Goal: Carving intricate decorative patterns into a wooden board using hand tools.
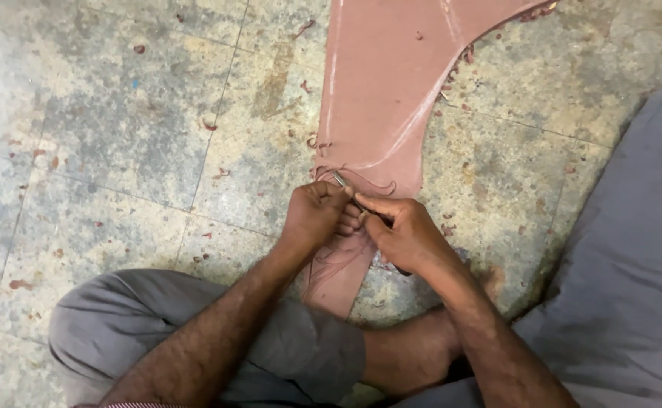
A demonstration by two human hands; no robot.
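Reddish-brown cloth [380, 83], a flat cut piece with chalk lines on the mottled stone floor [134, 151], lay under both grips, left hand [314, 215] pinching its frayed edge while right hand [405, 236] closed on a slim metal tool [340, 180], best worked close to that pinch.

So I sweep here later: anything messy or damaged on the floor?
Yes. Small pink scraps litter the floor around the pink sheet, and thin shavings curl off its edge by the hands. The floor looks stained.
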